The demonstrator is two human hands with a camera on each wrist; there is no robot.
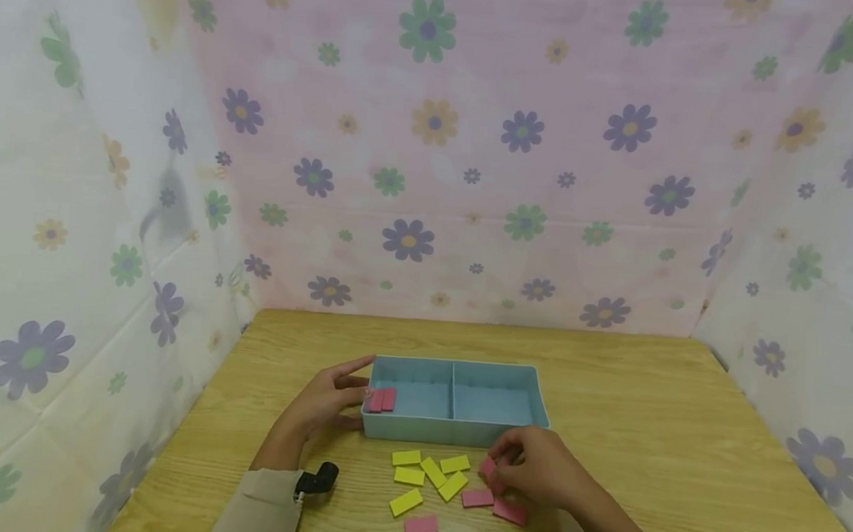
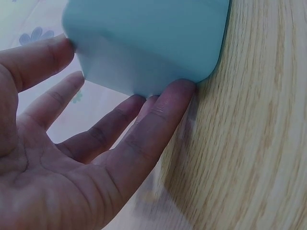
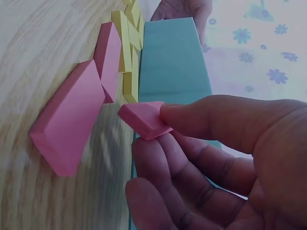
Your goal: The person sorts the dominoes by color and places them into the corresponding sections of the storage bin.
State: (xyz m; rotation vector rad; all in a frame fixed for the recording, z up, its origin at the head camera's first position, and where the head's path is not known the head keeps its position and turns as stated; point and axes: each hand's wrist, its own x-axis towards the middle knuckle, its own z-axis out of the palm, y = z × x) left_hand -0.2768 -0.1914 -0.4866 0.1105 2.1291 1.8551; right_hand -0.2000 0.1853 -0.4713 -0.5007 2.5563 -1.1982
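My right hand (image 1: 542, 467) pinches a pink block (image 3: 144, 117) between thumb and fingers, just above the table in front of the blue box (image 1: 451, 432). My left hand (image 1: 321, 400) rests its fingertips against the left end of that box, its fingers spread and fairly straight. The box has two compartments. Two pink blocks (image 1: 382, 399) stand side by side at the left end of the left compartment. Below my right hand lie two more pink blocks (image 3: 72, 115), and another pink block (image 1: 421, 525) lies nearer the front. Several yellow blocks (image 1: 410, 476) are scattered before the box.
A wooden table (image 1: 648, 417) carries everything. Flower-patterned cloth (image 1: 474, 136) hangs behind it and along both sides. Each wrist wears a black device, such as the left wrist camera (image 1: 318, 480).
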